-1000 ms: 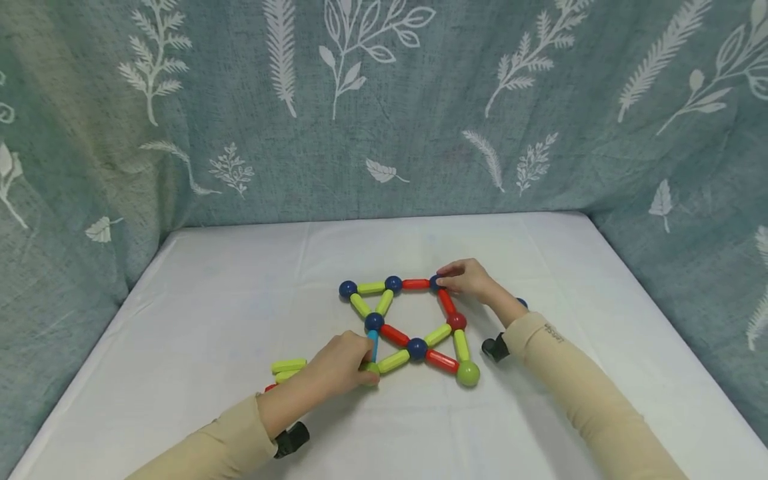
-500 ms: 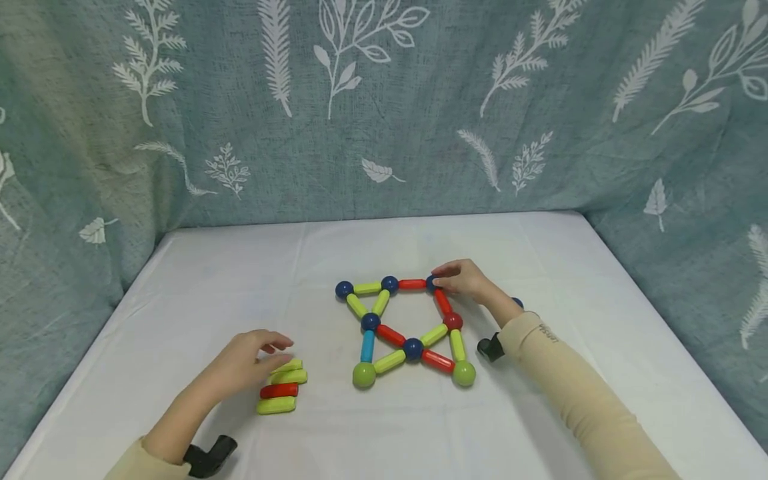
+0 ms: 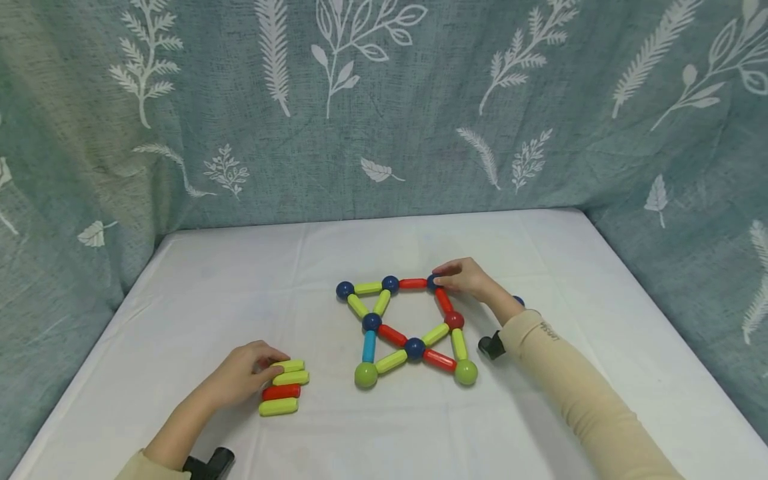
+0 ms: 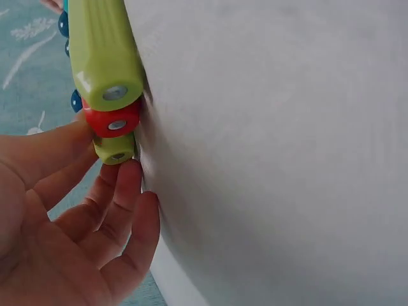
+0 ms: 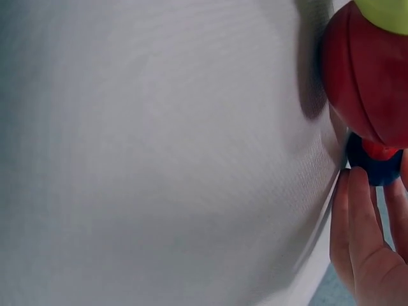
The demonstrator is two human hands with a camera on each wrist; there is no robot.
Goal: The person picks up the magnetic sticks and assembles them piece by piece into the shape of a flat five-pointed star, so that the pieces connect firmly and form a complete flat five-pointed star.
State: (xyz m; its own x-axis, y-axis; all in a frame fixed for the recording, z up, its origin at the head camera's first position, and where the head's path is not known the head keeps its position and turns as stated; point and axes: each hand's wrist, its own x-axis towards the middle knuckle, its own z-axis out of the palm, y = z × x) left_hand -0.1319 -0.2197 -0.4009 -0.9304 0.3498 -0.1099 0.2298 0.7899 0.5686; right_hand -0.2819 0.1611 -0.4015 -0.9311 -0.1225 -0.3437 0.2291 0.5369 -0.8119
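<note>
My left hand [image 3: 243,373] pinches the left end of a yellow-green magnetic rod [image 3: 291,366], the farthest in a short row at left. Nearer in that row lie another yellow-green rod [image 3: 292,378], a red rod [image 3: 282,392] and a third yellow-green rod [image 3: 279,407]. In the left wrist view, thumb and fingertips reach round the far rod [image 4: 116,152] behind the red one. At the far right corner of a flat ball-and-rod frame, my right hand [image 3: 467,279] holds a dark blue ball [image 3: 433,282]. That ball [image 5: 376,167] is partly hidden by a red ball [image 5: 370,76] in the right wrist view.
The frame also includes a blue rod [image 3: 369,347], two green balls, such as the near-left green ball [image 3: 366,375], and several dark blue balls. Another dark blue ball [image 3: 519,302] shows partly behind my right forearm. A patterned curtain [image 3: 384,133] hangs behind the white-covered table [image 3: 384,440].
My left hand has left the frame's near-left green ball, moved left to the loose rods and taken hold of the far one. My right hand stays at the blue ball.
</note>
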